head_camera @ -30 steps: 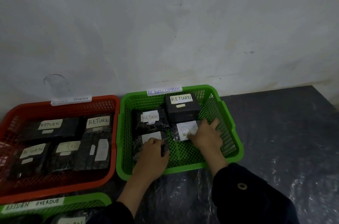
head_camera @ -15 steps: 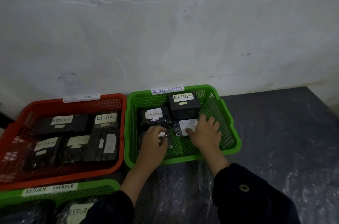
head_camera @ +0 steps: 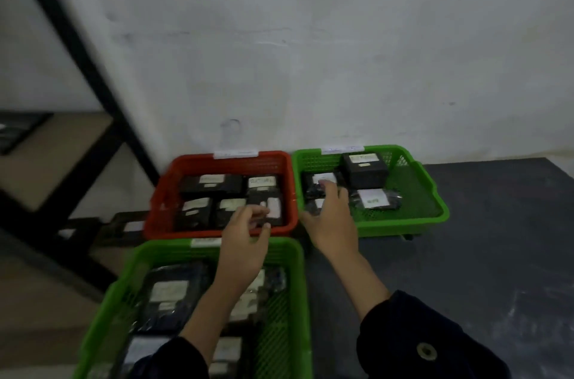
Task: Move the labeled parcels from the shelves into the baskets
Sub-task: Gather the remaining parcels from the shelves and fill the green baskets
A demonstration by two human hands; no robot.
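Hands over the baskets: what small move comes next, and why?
Probably the right hand draws back from the far green basket and both turn to the shelf: both hands look empty, the left hand hangs loose above the red basket, and a labeled parcel lies low by the shelf.

Bare floor [head_camera: 497,254] right of green basket [head_camera: 400,225], black shelf frame [head_camera: 74,37] left

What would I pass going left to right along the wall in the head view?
Black shelf frame → red basket → far green basket → bare dark floor. The near green basket sits in front of the red one and overlaps it, so it is left out.
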